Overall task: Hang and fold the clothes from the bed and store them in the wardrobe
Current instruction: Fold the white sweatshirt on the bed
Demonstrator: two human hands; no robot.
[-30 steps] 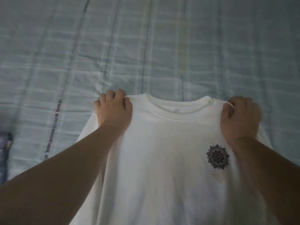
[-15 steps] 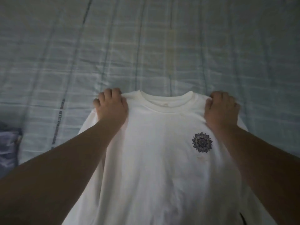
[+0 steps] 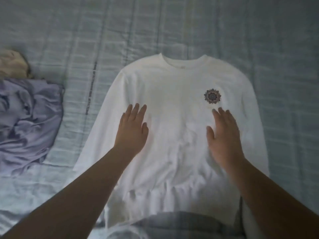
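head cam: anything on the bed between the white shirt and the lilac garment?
Nothing. In the head view only bare checked bedspread separates the white shirt from the crumpled lilac garment; the two don't touch.

Checked bed (image 3: pixel 207 28) under shirt (image 3: pixel 176 94), lilac garment (image 3: pixel 31 118)
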